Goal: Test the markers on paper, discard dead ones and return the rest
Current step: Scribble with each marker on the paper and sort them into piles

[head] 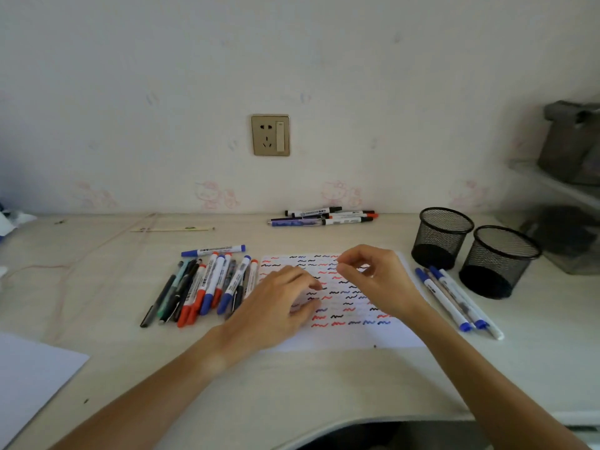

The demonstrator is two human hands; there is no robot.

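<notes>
Fingers of the left hand (279, 303) lie loosely curled on the scribbled paper (350, 332), holding nothing; the right hand (373, 274) hovers with thumb and forefinger nearly pinched, empty. Beside the paper's left edge, a row of markers (207, 287) lies with long axes running away from the person, tilted right.

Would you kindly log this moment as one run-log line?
left hand: resting on test paper, empty | right hand: above paper, empty | marker pile: left of paper | mesh cups: empty

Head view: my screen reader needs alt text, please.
Two bare hands, left hand and right hand, hover holding nothing over a paper sheet of red, blue and black squiggles. Markers lie left; two mesh cups stand right.
</notes>
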